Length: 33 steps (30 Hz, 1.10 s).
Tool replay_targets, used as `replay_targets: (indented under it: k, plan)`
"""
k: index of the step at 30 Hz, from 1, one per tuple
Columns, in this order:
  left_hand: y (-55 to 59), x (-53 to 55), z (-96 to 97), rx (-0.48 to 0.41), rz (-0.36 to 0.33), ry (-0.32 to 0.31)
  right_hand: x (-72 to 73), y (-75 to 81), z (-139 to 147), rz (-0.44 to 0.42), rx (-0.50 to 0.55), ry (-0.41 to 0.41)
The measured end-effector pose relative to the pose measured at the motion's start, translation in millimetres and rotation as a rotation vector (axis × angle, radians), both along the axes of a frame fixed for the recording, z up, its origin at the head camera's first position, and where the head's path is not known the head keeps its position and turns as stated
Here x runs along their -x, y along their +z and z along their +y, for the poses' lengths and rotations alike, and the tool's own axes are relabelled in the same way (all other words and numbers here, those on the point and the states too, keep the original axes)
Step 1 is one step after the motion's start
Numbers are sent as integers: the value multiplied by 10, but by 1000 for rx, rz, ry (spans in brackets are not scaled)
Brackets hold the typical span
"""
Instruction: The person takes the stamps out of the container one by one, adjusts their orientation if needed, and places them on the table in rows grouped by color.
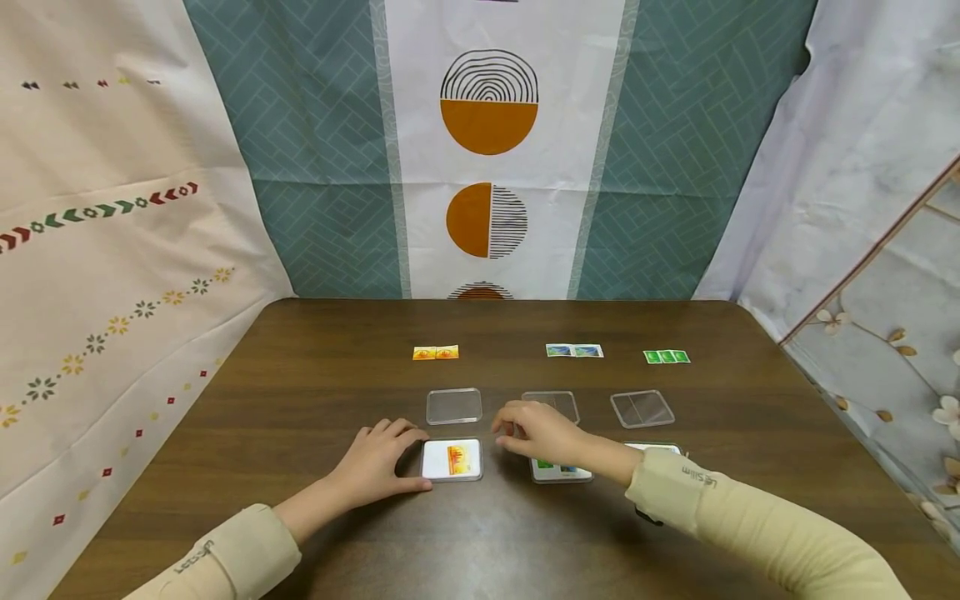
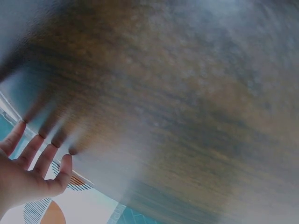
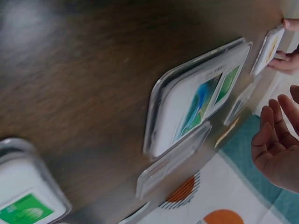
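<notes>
My left hand (image 1: 378, 462) rests at the left end of a clear flat case (image 1: 435, 461), which holds a white card with an orange stamp. Its thumb touches the lower left corner and its forefinger the upper one; in the left wrist view the left hand's fingers (image 2: 42, 161) are spread on the tabletop. My right hand (image 1: 543, 433) hovers over the table, between that case and a second one (image 1: 562, 475) with green and blue stamps. Its fingers curl loosely around nothing, and its forearm covers part of a third case (image 3: 32, 186) with a green stamp.
Behind the cases lie three clear lids (image 1: 454, 407), (image 1: 572, 405), (image 1: 642, 409) in a row. Farther back are strips of orange stamps (image 1: 436, 352), blue stamps (image 1: 574, 351) and green stamps (image 1: 667, 357). Patterned cloths surround the brown table (image 1: 330, 375).
</notes>
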<state>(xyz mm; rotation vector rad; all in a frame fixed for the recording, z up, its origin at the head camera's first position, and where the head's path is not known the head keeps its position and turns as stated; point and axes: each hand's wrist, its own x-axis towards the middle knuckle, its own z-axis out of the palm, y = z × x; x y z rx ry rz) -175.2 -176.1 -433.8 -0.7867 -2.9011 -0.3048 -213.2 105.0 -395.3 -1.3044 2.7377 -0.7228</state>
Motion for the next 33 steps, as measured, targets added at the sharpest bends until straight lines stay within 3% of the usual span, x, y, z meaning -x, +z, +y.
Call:
replay_targets:
  k: [15, 22, 33]
  plan:
    - [-6, -4, -10, 6, 0, 9, -77, -47, -304, -13, -50, 18]
    - [1, 1, -5, 8, -18, 16, -95, -58, -374, -25, -91, -15]
    - [-21, -1, -19, -1, -3, 2, -106, -96, -414, -20, -66, -31]
